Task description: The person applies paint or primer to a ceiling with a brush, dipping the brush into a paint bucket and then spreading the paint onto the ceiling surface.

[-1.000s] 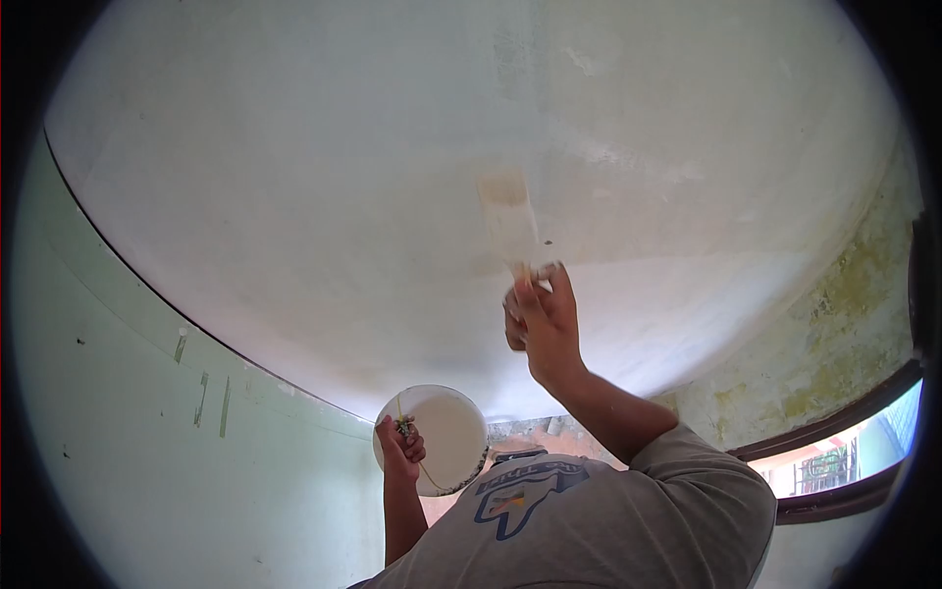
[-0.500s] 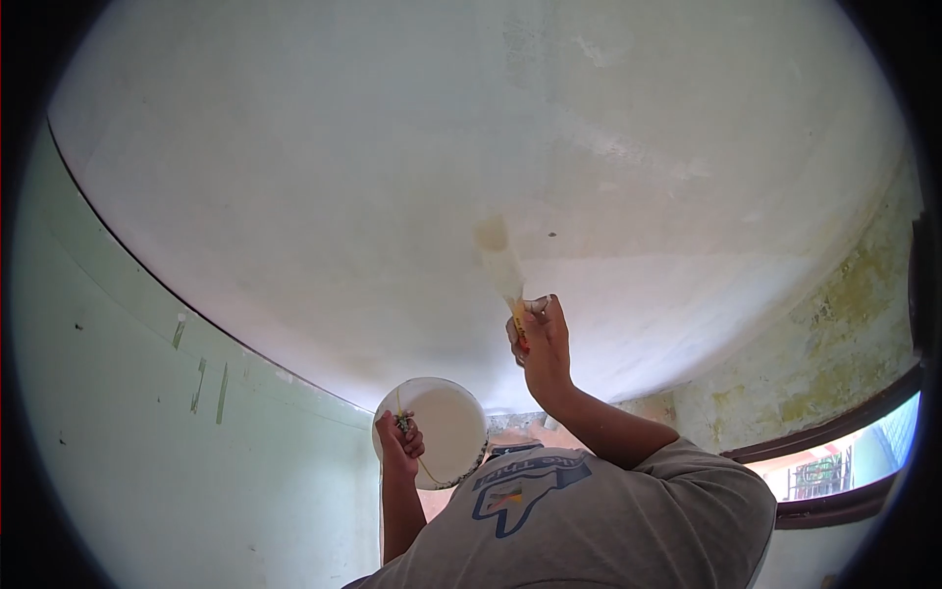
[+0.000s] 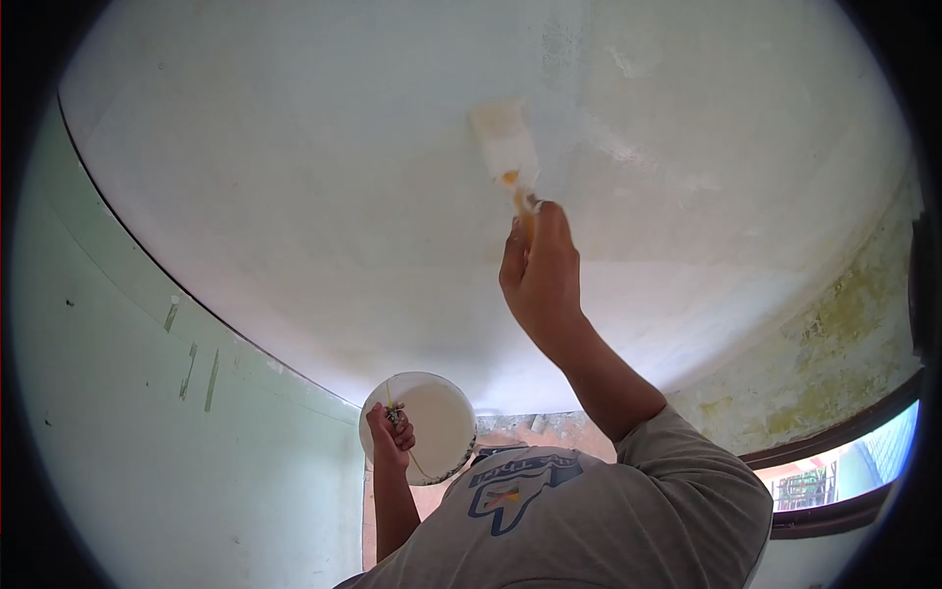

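Observation:
My right hand [image 3: 542, 260] is raised toward the pale ceiling [image 3: 324, 196], its fingers wrapped round the handle of a wide paintbrush [image 3: 508, 142]. The bristles point up and away, at or close to the ceiling surface; contact cannot be told. Lower down, my left hand [image 3: 392, 437] is closed round the handle of a round white bucket [image 3: 440, 422]. A yellowish cord or wire runs across the bucket's mouth past my fingers. Pale, whitish material shows inside the bucket.
A light green wall [image 3: 147, 422] with dark scratch-like marks curves along the left. On the right are a stained, peeling wall strip [image 3: 834, 324] and a dark-framed window [image 3: 834, 515]. The grey shirt [image 3: 608, 520] I wear fills the bottom.
My right hand and the brush have moved up and farther along the ceiling, with the arm stretched out more. The left hand and bucket have shifted slightly left in view.

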Demonstrator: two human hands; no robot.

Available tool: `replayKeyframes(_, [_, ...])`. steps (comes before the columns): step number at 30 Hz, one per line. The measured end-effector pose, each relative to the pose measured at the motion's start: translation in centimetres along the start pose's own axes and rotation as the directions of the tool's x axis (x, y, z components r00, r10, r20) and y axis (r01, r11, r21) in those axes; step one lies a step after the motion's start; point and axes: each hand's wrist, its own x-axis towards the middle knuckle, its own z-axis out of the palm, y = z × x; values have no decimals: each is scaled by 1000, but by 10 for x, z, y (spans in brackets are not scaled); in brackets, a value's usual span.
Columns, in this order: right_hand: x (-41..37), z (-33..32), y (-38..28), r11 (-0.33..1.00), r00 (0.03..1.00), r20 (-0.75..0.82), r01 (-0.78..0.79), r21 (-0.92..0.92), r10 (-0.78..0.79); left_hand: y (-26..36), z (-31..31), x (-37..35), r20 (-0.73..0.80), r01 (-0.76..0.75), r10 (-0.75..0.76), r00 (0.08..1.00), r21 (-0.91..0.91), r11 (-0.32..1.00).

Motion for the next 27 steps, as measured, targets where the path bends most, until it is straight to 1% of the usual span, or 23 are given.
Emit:
replayKeyframes(1, [-6, -4, -7, 992, 989, 122, -67, -109, 80, 0, 0, 1, -5, 2, -2, 1000, 3, 1000])
replayKeyframes(2, [-13, -8, -12, 967, 956, 233, -123, -224, 176, 1, -1, 2, -3, 3, -3, 1000, 2, 1000])
replayKeyframes(3, [-22, -17, -13, 966, 956, 234, -125, -225, 178, 1, -1, 2, -20, -1, 1, 1000, -4, 1000])
replayKeyframes(4, [-33, -28, -13, 947, 897, 368, -139, -290, 245, 0, 1, 2, -37, -5, 5, 999, -10, 1000])
replayKeyframes(5, [-40, -40, -12, 924, 814, 489, -144, -355, 314, -1, 2, 1, -40, 0, 0, 999, -8, 1000])
replayKeyframes(6, [-44, -51, -10, 923, 813, 489, -146, -356, 317, 0, 4, 0, -54, -5, 5, 999, -8, 1000])
replayKeyframes(8, [-47, -71, -10, 937, 765, 557, -177, -300, 323, 1, 7, -1, -65, -21, 21, 998, 3, 1000])
replayKeyframes(9, [-43, -78, -15, 936, 766, 555, -179, -302, 325, 1, 9, -2, -63, -19, 19, 998, 5, 1000])
replayKeyframes(11, [-26, -91, -32, 966, 879, 436, -94, -239, 193, 3, 11, -3, -43, -13, 14, 999, 15, 1000])
replayKeyframes(12, [-16, -92, -42, 973, 917, 365, -87, -215, 163, 3, 10, -2, -34, -9, 10, 999, 14, 1000])
replayKeyframes(13, [-7, -90, -50, 971, 918, 362, -86, -224, 164, 2, 8, -1, -24, -14, 15, 1000, 39, 999])
replayKeyframes(15, [15, -84, -58, 982, 983, 183, 12, -189, 24, 3, 5, -1, -13, -20, 21, 1000, 65, 998])
replayKeyframes(16, [25, -77, -57, 981, 983, 182, 15, -193, 21, 3, 5, -1, -8, -25, 26, 1000, 64, 998])
replayKeyframes(18, [38, -64, -50, 983, 997, 32, 72, -167, -68, 1, 4, -2, -4, -29, 30, 1000, 59, 998])
replayKeyframes(19, [37, -60, -45, 983, 997, 33, 73, -168, -68, 1, 3, -2, -5, -29, 29, 1000, 50, 998])
replayKeyframes(21, [32, -46, -30, 966, 995, 101, 51, -253, -26, 2, 3, -2, -5, -31, 31, 999, 45, 998])
replayKeyframes(22, [23, -41, -25, 967, 995, 97, 52, -251, -28, 2, 3, -3, -16, -23, 23, 1000, 43, 999])
replayKeyframes(24, [-10, -36, -22, 944, 973, 229, 47, -328, 31, 1, 1, 0, -25, -12, 13, 1000, 39, 999])
replayKeyframes(25, [-24, -37, -25, 943, 973, 228, 43, -329, 36, 1, -1, 0, -14, -5, 5, 1000, 45, 999])
replayKeyframes(27, [-47, -37, -31, 920, 882, 412, -60, -386, 230, 1, -5, 3, -1, 7, -7, 1000, 59, 998])
